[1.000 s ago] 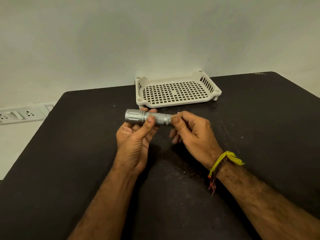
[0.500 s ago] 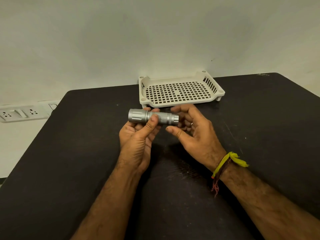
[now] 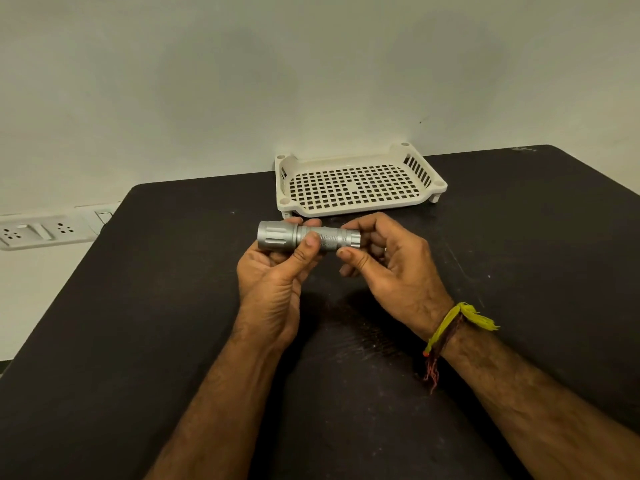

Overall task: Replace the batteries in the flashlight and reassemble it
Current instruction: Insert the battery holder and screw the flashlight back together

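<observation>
One silver flashlight (image 3: 308, 236), knurled, level | left hand (image 3: 273, 271) grips it | right hand (image 3: 388, 265) fingers loosely curled, holding nothing

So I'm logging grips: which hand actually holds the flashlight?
The left hand: its thumb and fingers wrap the flashlight behind the head. The right hand, with the wrist threads, curls around the tail cap without clearly gripping.

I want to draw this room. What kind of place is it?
Probably a plain indoor work desk against a wall: a black tabletop, a white plastic slotted tray at its far edge, and white wall sockets beside it. Nothing says whether it is a home or a workshop.
</observation>
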